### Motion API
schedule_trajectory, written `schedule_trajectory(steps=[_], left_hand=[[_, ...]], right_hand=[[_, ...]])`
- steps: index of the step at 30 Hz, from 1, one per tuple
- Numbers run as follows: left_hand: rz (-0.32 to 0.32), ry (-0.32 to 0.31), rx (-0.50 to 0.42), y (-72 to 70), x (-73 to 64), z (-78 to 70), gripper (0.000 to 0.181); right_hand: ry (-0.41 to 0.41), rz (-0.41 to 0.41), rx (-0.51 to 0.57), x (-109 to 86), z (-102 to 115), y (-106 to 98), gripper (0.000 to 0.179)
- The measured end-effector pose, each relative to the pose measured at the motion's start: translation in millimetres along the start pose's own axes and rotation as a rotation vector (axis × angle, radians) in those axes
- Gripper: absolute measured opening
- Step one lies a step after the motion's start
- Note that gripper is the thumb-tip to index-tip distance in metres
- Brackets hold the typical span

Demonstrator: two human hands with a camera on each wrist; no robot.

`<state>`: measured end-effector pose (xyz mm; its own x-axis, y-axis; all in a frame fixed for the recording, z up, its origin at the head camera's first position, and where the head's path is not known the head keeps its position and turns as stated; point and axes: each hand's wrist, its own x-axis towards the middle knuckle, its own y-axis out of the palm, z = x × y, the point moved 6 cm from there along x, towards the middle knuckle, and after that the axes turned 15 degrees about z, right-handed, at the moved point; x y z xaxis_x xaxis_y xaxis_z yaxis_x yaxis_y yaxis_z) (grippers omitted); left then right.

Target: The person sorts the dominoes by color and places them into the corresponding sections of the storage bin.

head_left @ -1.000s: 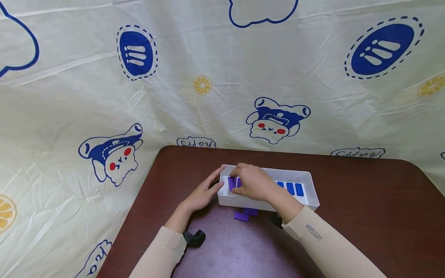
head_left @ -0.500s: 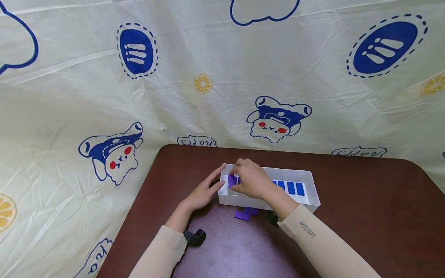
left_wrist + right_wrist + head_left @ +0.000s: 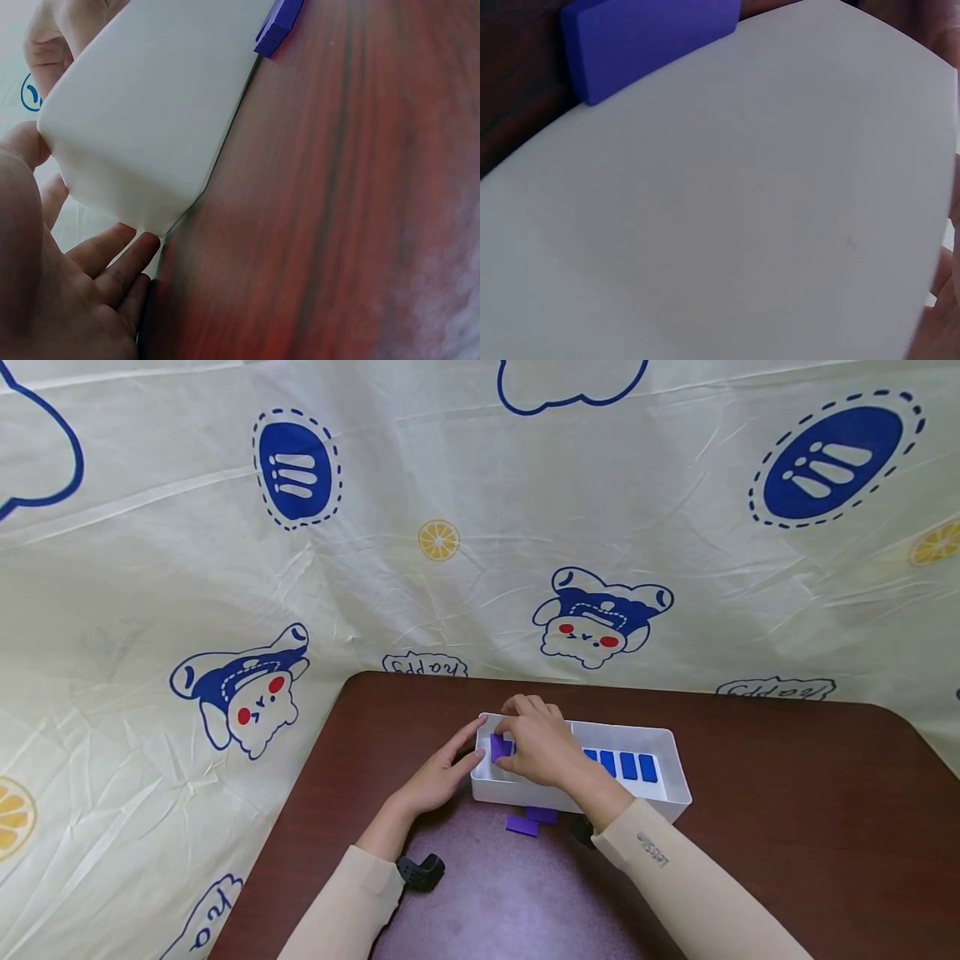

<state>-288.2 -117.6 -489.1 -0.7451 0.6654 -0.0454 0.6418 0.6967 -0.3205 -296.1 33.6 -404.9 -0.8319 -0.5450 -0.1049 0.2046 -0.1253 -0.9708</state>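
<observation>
A long white plastic box (image 3: 669,750) stands on the table. My left hand (image 3: 438,779) rests against its left end, fingers spread, thumb at the rim; in the left wrist view the fingertips (image 3: 142,244) touch the end wall low down. My right hand (image 3: 546,745) reaches into the box and pinches a flat purple block (image 3: 498,748) at the left end between thumb and finger. Behind that hand, part of the row inside is hidden. Several blue blocks (image 3: 628,766) lie side by side toward the right end.
Two more purple blocks (image 3: 522,825) lie on the brown table (image 3: 795,793) by the box's near side, one partly overlapping the other in view. A patterned white cloth (image 3: 480,460) hangs behind the table's far edge.
My right hand has shifted slightly away from me, its forearm swinging left. The pinched purple block has moved a little up in view. My left hand stays at the box's end.
</observation>
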Motion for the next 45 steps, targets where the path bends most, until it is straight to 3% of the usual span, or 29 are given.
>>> schedule_trajectory(steps=[9,24,45], left_hand=[[-0.007,0.012,0.025,-0.6,0.2,7.4,0.059],[-0.007,0.048,0.054,-0.3,1.1,3.1,0.059],[-0.016,0.032,0.046,-2.6,-1.3,1.4,0.059]], right_hand=[[0.02,0.041,0.033,10.5,-5,12,0.043],[0.042,0.082,0.048,20.5,-9,25,0.04],[0.075,0.05,0.014,27.1,-6,33,0.039]])
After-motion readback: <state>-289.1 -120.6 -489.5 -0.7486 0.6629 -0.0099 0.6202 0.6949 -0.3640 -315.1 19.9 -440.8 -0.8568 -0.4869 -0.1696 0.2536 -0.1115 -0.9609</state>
